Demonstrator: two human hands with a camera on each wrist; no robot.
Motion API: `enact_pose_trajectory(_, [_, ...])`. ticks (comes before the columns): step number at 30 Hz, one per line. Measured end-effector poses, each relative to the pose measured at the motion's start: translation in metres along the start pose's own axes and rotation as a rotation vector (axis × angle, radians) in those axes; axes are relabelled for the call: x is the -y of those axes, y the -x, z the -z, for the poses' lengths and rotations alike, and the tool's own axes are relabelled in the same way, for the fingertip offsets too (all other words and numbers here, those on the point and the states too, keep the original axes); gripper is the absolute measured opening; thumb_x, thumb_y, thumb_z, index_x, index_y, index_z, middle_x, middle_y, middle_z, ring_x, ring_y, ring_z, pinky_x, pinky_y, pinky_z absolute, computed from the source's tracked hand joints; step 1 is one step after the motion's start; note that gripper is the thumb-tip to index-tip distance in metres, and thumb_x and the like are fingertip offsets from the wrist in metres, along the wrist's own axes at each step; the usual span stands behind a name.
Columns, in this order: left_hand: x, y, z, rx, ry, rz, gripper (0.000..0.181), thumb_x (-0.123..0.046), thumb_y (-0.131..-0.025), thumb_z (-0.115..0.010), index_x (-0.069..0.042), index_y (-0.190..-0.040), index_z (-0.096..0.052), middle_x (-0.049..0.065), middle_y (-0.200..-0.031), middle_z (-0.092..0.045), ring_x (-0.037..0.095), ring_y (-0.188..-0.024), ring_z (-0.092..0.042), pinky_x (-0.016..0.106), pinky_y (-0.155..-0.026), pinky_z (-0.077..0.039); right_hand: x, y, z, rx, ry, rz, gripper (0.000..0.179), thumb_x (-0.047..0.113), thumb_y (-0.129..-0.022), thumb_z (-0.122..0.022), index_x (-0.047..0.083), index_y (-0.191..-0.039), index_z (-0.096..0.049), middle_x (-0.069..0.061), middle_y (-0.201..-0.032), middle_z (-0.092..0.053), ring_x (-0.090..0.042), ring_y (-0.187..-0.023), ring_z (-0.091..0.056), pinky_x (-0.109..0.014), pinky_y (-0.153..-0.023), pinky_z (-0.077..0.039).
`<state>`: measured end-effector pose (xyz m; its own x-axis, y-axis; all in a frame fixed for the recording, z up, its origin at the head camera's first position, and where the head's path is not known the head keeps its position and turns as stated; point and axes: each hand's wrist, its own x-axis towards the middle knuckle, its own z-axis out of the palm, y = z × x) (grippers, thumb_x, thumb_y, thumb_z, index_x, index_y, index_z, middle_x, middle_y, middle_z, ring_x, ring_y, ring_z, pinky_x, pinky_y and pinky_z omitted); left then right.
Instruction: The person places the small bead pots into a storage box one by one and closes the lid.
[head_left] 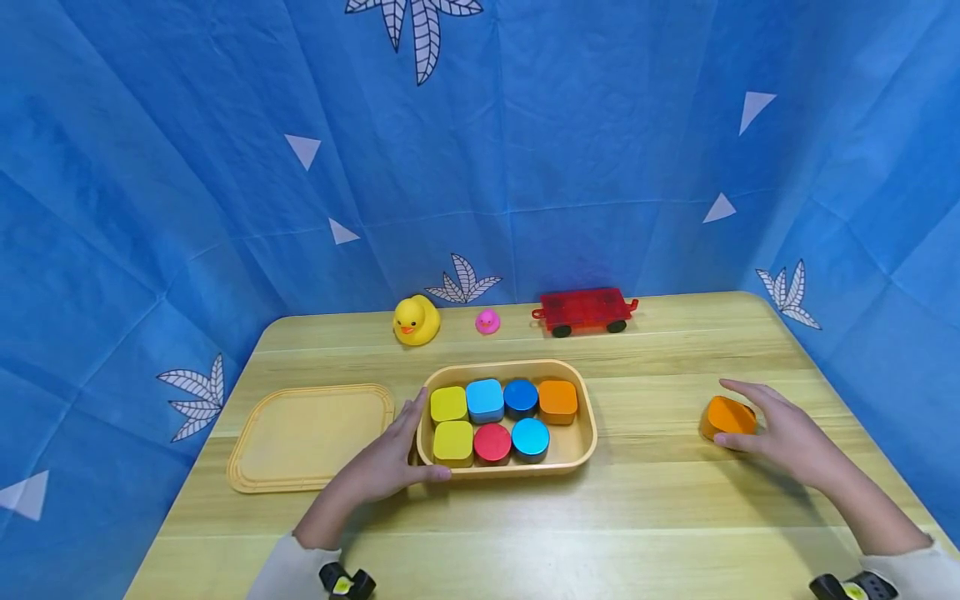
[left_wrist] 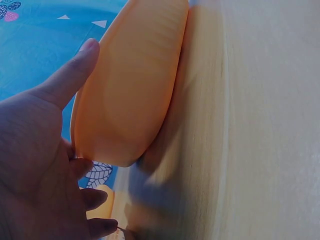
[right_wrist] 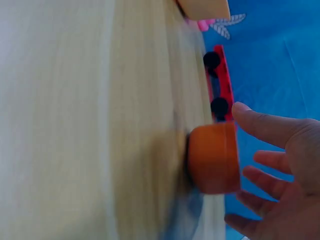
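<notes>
My left hand (head_left: 386,458) rests at the left end of a tan oblong box (head_left: 591,417), thumb along the near rim and fingers spread beside the left end. In the left wrist view the box (left_wrist: 130,80) shows its smooth outer wall. Inside it sit two yellow blocks (head_left: 453,443), a light blue square block (head_left: 485,401), a dark blue round one (head_left: 521,397), an orange one (head_left: 558,402), a red round one (head_left: 492,443) and a blue round one (head_left: 530,439). My right hand (head_left: 787,433) stands spread around another orange block (right_wrist: 212,159) on the table, fingers extended beside it.
A flat tan lid (head_left: 307,433) lies left of the box. Along the table's back edge stand a yellow rubber duck (head_left: 417,321), a small pink duck (head_left: 487,322) and a red toy wagon (head_left: 585,310). Blue cloth (head_left: 600,150) hangs behind and beside the wooden table (head_left: 637,525).
</notes>
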<state>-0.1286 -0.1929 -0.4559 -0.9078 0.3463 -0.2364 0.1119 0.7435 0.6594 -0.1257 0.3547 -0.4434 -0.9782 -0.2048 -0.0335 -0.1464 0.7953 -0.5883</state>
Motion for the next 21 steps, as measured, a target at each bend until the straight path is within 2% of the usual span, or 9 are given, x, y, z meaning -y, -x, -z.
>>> enact_pose_trajectory(2, [0.0,0.0,0.0,0.0,-0.001,0.0,0.123,-0.056,-0.084,-0.081,-0.032,-0.167,0.006,0.016,-0.173,-0.005,0.038,-0.158,-0.009,0.064,-0.12,-0.027,-0.005,0.001,0.0,0.014,-0.014,0.0,0.09,0.029,-0.088,-0.084,-0.011,-0.153,-0.036,-0.04,-0.15,-0.039,-0.061,-0.129,-0.042,-0.074,-0.098,-0.042])
enact_pose_trajectory(6, [0.001,0.0,0.0,-0.003,-0.006,-0.004,0.124,-0.057,-0.083,-0.081,-0.031,-0.167,0.006,0.016,-0.173,-0.005,0.038,-0.158,-0.01,0.064,-0.12,-0.027,-0.013,0.001,-0.003,0.017,-0.038,0.007,0.085,0.022,-0.087,-0.085,-0.016,-0.148,-0.039,-0.04,-0.143,-0.045,-0.054,-0.123,-0.049,-0.059,-0.095,-0.052])
enact_pose_trajectory(11, [0.001,-0.001,-0.001,-0.005,-0.005,-0.004,0.124,-0.058,-0.083,-0.081,-0.031,-0.167,0.006,0.015,-0.173,-0.006,0.039,-0.158,-0.012,0.063,-0.12,-0.028,-0.016,-0.001,-0.004,0.003,-0.026,0.012,0.077,0.019,-0.087,-0.085,-0.015,-0.144,-0.047,-0.038,-0.136,-0.053,-0.05,-0.118,-0.055,-0.046,-0.087,-0.059])
enact_pose_trajectory(16, [0.002,-0.002,-0.001,-0.002,-0.01,0.0,0.124,-0.059,-0.082,-0.081,-0.032,-0.166,0.006,0.015,-0.173,-0.005,0.039,-0.158,-0.013,0.063,-0.119,-0.029,-0.01,-0.002,-0.005,0.002,-0.024,0.032,0.071,0.02,-0.087,-0.085,-0.011,-0.142,-0.052,-0.034,-0.135,-0.057,-0.047,-0.118,-0.057,-0.041,-0.085,-0.061])
enact_pose_trajectory(21, [0.003,-0.002,-0.002,-0.004,-0.008,0.003,0.124,-0.061,-0.082,-0.08,-0.034,-0.166,0.007,0.014,-0.173,-0.005,0.039,-0.158,-0.013,0.063,-0.119,-0.029,0.009,-0.006,-0.008,0.008,-0.038,0.068,0.072,0.021,-0.087,-0.085,-0.009,-0.143,-0.052,-0.032,-0.137,-0.058,-0.045,-0.118,-0.058,-0.048,-0.089,-0.059])
